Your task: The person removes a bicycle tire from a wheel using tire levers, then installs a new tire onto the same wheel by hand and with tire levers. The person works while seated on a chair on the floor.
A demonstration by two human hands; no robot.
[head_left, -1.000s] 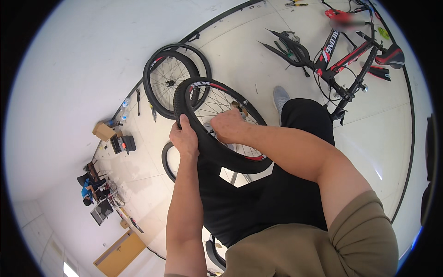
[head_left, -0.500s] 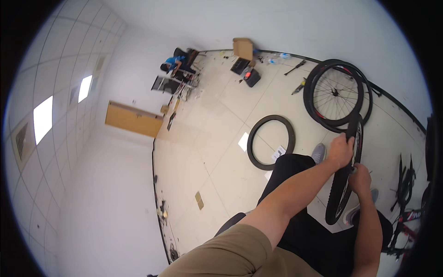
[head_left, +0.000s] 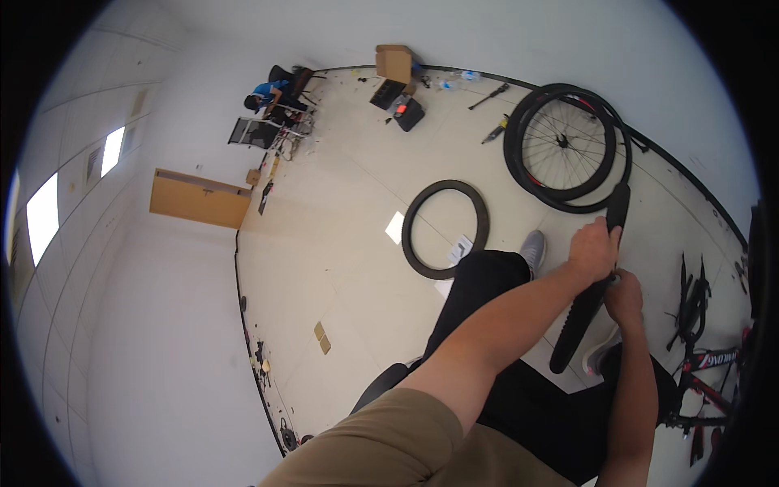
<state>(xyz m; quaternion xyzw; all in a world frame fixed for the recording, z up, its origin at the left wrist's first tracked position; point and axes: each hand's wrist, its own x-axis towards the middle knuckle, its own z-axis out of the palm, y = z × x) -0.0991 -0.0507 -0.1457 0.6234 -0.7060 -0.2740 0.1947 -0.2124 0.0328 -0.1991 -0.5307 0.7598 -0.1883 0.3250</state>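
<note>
Bicycle tire [head_left: 586, 304], black, edge-on above the person's lap: left hand [head_left: 592, 250] clasped over its upper part, right hand [head_left: 623, 296] gripping beside it. Loose tire [head_left: 445, 230] flat on floor [head_left: 349, 268]; spoked wheel [head_left: 565, 148] beyond.

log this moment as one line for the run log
left hand grips bike tyre | right hand grips same tyre | tyre edge-on over lap | loose tyre flat on floor | two wheels beyond
</note>
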